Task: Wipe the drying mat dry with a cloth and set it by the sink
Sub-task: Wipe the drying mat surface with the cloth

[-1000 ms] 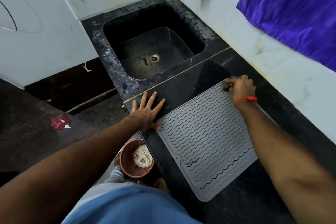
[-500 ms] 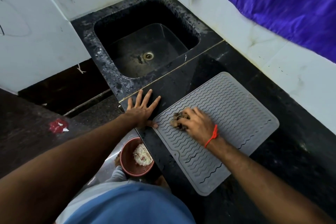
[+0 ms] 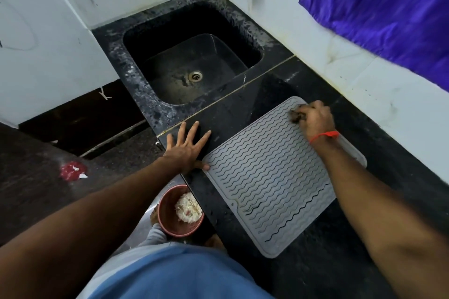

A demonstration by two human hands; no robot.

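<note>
Since half a second earlier, the right hand (image 3: 315, 119) had swept from the mat's near-left part to its far corner at right of centre, fingers curled round a dark, crumpled cloth (image 3: 297, 115) pressed onto the mat. That mat (image 3: 267, 177), a grey, rubbery rectangle with rounded corners and wavy ridges, lay flat on the glossy black stone counter (image 3: 340, 262), just below the square black sink (image 3: 194, 63). At centre, the left hand (image 3: 187, 147) stayed flat on the counter, fingers spread and holding nothing, thumb touching the mat's left corner.
</note>
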